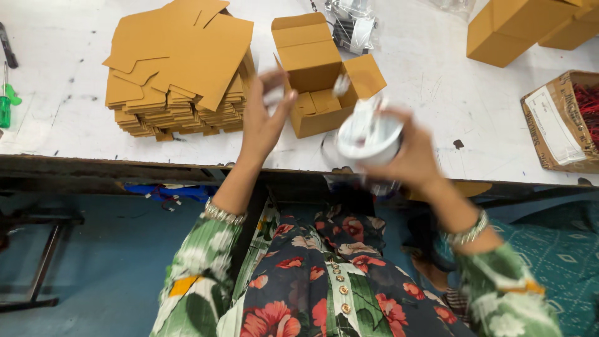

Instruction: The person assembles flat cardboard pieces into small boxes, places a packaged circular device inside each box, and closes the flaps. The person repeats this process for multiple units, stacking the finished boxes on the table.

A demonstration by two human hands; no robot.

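Gripping white round fixture in right hand, tilted (blurred).

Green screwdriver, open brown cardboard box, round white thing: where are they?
Green-handled screwdriver (6,103), head view, on its handle.
Open brown cardboard box (310,59), head view, on its inner wall.
Round white object (368,134), head view, on its top.

Open brown carton mid-table, flat blanks left (stacked), closed cartons right
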